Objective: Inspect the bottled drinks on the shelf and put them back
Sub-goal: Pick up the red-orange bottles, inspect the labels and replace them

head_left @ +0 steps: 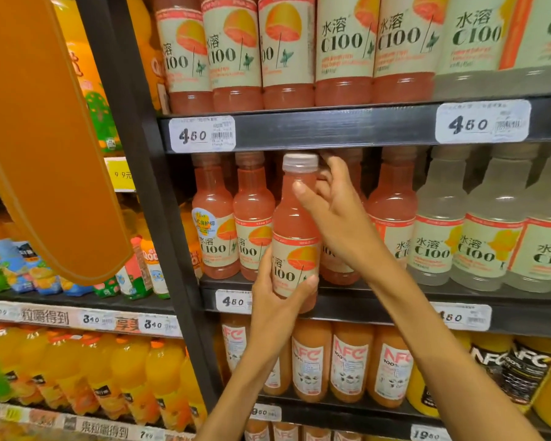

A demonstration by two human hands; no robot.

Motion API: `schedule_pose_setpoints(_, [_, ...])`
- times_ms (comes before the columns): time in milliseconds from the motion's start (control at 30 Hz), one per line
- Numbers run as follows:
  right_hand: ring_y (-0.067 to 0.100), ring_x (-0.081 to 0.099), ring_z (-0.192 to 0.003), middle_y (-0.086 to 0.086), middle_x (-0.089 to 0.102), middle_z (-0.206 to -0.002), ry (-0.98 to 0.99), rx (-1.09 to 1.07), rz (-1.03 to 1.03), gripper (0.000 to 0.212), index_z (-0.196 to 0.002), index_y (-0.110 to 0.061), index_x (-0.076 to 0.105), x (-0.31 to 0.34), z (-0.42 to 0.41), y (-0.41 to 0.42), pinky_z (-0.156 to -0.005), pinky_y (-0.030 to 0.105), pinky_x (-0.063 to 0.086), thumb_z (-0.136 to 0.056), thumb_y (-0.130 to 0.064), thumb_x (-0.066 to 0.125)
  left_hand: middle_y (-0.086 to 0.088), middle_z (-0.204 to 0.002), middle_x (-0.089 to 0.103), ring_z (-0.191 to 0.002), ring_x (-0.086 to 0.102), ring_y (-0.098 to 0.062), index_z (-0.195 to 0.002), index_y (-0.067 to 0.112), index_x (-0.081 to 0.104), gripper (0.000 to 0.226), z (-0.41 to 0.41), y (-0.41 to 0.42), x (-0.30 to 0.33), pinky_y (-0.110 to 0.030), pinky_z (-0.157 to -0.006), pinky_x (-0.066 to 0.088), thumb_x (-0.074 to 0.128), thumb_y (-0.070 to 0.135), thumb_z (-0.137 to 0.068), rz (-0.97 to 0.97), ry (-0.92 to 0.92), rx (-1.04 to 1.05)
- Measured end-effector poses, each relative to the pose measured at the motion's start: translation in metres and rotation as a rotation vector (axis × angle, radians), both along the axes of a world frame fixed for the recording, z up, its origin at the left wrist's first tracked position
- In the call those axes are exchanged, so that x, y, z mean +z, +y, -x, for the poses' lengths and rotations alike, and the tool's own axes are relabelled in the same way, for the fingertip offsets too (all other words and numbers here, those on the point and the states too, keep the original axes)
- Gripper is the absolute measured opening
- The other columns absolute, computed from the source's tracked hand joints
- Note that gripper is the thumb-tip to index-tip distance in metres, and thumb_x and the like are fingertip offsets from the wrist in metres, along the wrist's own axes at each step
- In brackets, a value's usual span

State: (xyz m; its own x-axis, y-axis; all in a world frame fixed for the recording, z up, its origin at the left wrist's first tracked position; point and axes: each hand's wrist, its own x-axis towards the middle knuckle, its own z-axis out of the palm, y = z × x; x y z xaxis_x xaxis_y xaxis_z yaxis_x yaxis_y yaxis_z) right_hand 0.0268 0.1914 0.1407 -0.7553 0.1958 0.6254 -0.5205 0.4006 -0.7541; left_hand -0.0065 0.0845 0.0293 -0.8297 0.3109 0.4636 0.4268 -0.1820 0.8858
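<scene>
**Pink Bottle Held at the Middle Shelf**

Hanging across the upper left of the frame is a broad orange sign (45, 138), and below it, at lower left, rows of orange juice bottles (86, 370) stand behind price strips. A dark upright post (147, 173) divides those from the shelving in the centre.

Just left of centre, the left hand (275, 300) grips the lower body of a pink drink bottle (295, 230), fingers and thumb curled round the label. That bottle with its white cap stands upright at the front edge of the middle shelf (379, 308), between its pink neighbours, its base sitting low over the shelf lip; whether it touches the shelf cannot be told.

Right of centre, the right hand (334, 205) is at the bottle's neck, thumb pressed on the shoulder and fingers bent round behind it, holding it there.

Further right stand more pink bottles, then pale cloudy bottles (490, 224).

Judging by the upright pose and its place in the row's gap, this looks like either the lifting out or the returning step; which one cannot be told. Putting it back would call for raising the base over the lip and sliding it straight into the gap without knocking the neighbours.
</scene>
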Motion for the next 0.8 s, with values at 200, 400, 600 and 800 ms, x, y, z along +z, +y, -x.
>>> schedule_pose_setpoints(200, [0.007, 0.039, -0.128, -0.005, 0.036, -0.138, 0.088, -0.261, -0.230, 0.064, -0.147, -0.010, 0.024, -0.013, 0.004, -0.007, -0.106, 0.012, 0.032, -0.094, -0.014, 0.059, 0.009, -0.140, 0.042, -0.120, 0.040, 0.010, -0.145, 0.026, 0.032, 0.074, -0.001, 0.020, -0.002, 0.002, -0.091, 0.031, 0.072, 0.026, -0.082, 0.101, 0.060, 0.222])
schedule_pose_setpoints(400, [0.013, 0.046, -0.125, 0.002, 0.046, -0.137, 0.068, -0.258, -0.161, 0.058, -0.142, -0.009, 0.034, -0.013, 0.013, -0.003, -0.106, 0.031, 0.039, -0.092, -0.019, 0.062, -0.005, -0.137, 0.036, -0.124, 0.026, -0.004, -0.145, 0.025, 0.027, 0.087, -0.008, 0.027, -0.005, -0.028, -0.104, 0.029, 0.079, 0.019, -0.076, 0.197, 0.324, 0.582])
schedule_pose_setpoints(600, [0.017, 0.054, -0.114, 0.009, 0.055, -0.126, 0.108, -0.383, -0.243, 0.042, -0.131, -0.001, 0.046, -0.022, 0.017, -0.001, -0.098, 0.032, 0.046, -0.095, -0.021, 0.058, -0.010, -0.137, 0.040, -0.129, 0.032, -0.017, -0.143, 0.027, 0.020, 0.086, 0.002, 0.034, -0.008, -0.033, -0.108, 0.031, 0.076, 0.012, -0.079, 0.258, 0.359, 0.606])
schedule_pose_setpoints(800, [0.013, 0.051, -0.106, 0.016, 0.058, -0.113, 0.465, -0.725, -0.287, 0.024, -0.116, 0.005, 0.059, -0.025, 0.008, 0.013, -0.091, 0.012, 0.037, -0.093, -0.002, 0.059, -0.022, -0.122, 0.046, -0.112, 0.036, -0.020, -0.144, 0.003, 0.035, 0.087, 0.010, 0.047, -0.007, -0.035, -0.094, 0.040, 0.081, 0.002, -0.071, 0.322, 0.375, 0.687])
